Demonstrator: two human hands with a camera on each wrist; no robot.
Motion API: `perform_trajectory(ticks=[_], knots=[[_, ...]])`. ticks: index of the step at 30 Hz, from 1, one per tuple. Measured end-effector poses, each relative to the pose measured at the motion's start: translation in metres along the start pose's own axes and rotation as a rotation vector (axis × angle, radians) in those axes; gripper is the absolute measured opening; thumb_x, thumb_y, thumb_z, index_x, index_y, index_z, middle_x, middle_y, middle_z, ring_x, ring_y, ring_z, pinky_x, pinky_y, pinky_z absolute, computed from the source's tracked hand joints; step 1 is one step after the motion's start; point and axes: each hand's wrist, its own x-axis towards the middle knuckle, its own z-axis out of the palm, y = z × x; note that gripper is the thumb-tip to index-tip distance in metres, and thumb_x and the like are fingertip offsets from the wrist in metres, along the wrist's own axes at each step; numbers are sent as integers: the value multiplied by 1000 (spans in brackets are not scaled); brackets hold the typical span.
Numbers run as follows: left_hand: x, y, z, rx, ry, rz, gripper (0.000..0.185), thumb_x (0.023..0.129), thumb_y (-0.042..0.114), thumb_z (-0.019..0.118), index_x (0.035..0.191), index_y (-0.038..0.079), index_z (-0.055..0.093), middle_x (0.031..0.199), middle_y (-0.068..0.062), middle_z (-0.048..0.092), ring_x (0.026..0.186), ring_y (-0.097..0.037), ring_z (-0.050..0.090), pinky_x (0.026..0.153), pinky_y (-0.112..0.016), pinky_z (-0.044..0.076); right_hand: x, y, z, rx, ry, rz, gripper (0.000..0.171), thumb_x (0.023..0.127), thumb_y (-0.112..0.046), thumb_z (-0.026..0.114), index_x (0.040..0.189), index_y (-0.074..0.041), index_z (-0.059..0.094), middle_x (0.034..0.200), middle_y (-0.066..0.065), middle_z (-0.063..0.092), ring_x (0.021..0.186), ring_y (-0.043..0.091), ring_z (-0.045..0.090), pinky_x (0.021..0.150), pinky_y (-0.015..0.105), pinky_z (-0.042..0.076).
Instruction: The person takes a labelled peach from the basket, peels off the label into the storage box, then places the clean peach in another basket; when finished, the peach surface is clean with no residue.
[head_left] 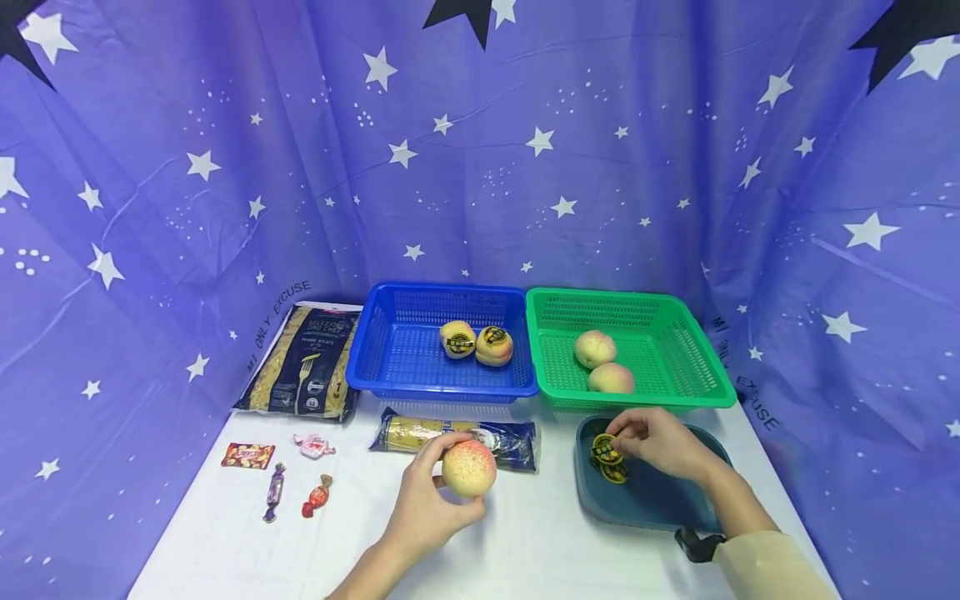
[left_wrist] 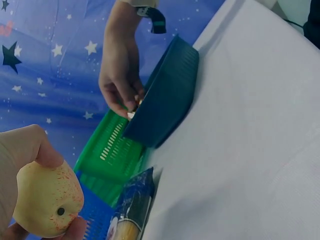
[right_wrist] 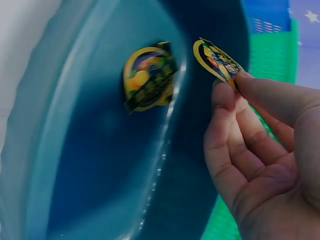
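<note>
In the head view my left hand [head_left: 423,512] grips a yellow-pink peach [head_left: 469,468] above the front of the table. No label shows on its visible sides; the left wrist view shows a small dark spot on the peach [left_wrist: 47,200]. My right hand [head_left: 663,446] is over the dark teal tray [head_left: 652,500] and pinches a round black-and-yellow sticker [right_wrist: 215,57] between thumb and fingertips. Beneath it, similar stickers [right_wrist: 150,77] lie on the tray floor, overlapping.
Behind, a blue basket [head_left: 442,392] holds two labelled peaches; a green basket [head_left: 637,400] holds two without visible labels. A pasta bag [head_left: 303,362] stands left. A long pasta pack [head_left: 513,442] lies before the blue basket. Several wrapped candies [head_left: 276,492] lie at left.
</note>
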Motion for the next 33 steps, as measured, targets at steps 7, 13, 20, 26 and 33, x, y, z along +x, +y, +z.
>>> perform_trajectory(ticks=[7,13,20,26,33], knots=[[0,1,2,-4,-7,0,88,69,-1,94,142,39,66,140,12,67,125,-19,63,92,-30,67,6,9,-1,17,-83,20,14,105,-2,70,117,5,73,101,15,78,90,28,77,78,45,67],[-1,2,2,0,-3,-7,89,69,-2,95,141,41,65,140,13,67,125,-18,63,92,-30,67,8,5,-7,-140,-69,91,13,103,-6,75,115,-1,77,102,8,79,93,20,74,79,40,64],[-1,3,3,-1,-13,-10,88,70,-1,94,142,39,65,141,13,67,125,-19,62,92,-30,66,3,-2,-11,-228,-46,58,16,101,-13,80,116,-6,78,108,2,80,101,19,74,83,40,64],[-1,2,2,4,-11,-9,87,69,-1,95,145,32,66,141,13,67,124,-19,63,91,-30,66,-4,-2,-14,-138,26,-17,20,104,-20,78,121,-9,79,113,2,80,103,18,75,82,30,63],[-1,1,1,5,-13,-13,87,70,-3,94,146,29,66,146,6,68,125,-19,63,91,-30,66,-11,2,-20,-129,405,-85,20,106,-30,78,119,-15,81,110,3,80,92,4,69,73,22,58]])
